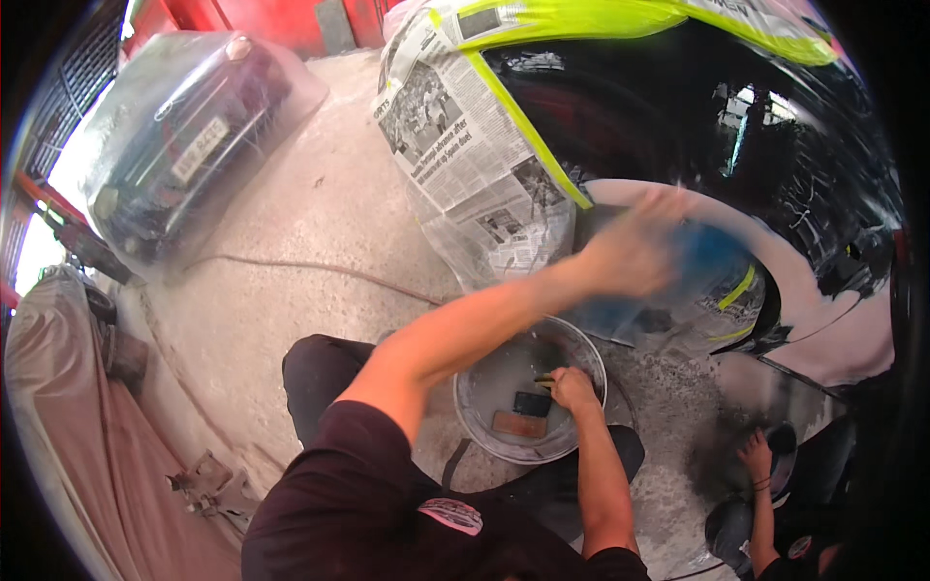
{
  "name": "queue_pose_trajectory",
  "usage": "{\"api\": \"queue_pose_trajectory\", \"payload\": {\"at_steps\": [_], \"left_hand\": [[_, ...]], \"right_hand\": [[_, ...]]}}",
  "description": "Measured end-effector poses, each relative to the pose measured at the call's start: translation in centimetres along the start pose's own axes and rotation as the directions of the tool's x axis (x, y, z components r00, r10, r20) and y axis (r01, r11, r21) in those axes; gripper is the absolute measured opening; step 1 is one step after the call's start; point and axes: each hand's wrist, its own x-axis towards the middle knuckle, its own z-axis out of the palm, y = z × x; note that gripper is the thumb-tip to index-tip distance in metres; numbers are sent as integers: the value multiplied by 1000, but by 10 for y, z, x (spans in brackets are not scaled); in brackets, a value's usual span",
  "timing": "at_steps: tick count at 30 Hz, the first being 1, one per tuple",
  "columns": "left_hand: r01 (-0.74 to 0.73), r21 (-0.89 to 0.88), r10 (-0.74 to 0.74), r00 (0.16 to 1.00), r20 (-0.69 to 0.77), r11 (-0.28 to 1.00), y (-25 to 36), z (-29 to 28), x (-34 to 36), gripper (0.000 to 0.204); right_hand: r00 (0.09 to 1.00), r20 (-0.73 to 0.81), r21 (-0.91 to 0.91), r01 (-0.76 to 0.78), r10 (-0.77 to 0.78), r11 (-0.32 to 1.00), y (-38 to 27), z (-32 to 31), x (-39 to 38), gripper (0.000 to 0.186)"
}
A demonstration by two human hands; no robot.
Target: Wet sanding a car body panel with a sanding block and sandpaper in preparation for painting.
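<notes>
From where I stood, a small yellowish piece [546,381] was pinched by the right hand [573,389] within the rim of the bucket [528,454], near 1 black block [530,403] and 1 brown block [520,424]. The left hand [641,240] was blurred before the car's pale wheel arch [787,263]; whether spread, I could not tell.

A bucket [465,407] sits between the knees [315,376], with two blocks [519,424] in it; one car [668,107] is ahead to the right, another car [179,165] far left
</notes>
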Motion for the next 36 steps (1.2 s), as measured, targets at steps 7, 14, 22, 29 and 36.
{"api": "queue_pose_trajectory", "payload": {"at_steps": [7,14,22,29,36], "left_hand": [[812,187,-355,26,935,552,96,45,-288,30],[746,506,-458,-301,837,433,60,95,-577,30],[907,306,137,-277,951,-291,14,4,-209,33],[578,-423,-380,800,465,698,-107,-129,132,22],[11,59,-17,995,97,998,-152,-124,91,36]], "right_hand": [[986,-58,83,-148,153,985,30,23,10,22],[971,-143,-26,189,-191,982,-67,-28,33,22],[998,54,-11,-38,39,999,11,2,12,26],[995,41,27,-87,86,996,-2,-16,-1,28],[999,-2,25,-50,50,998,0,-16,-7,25]]}}
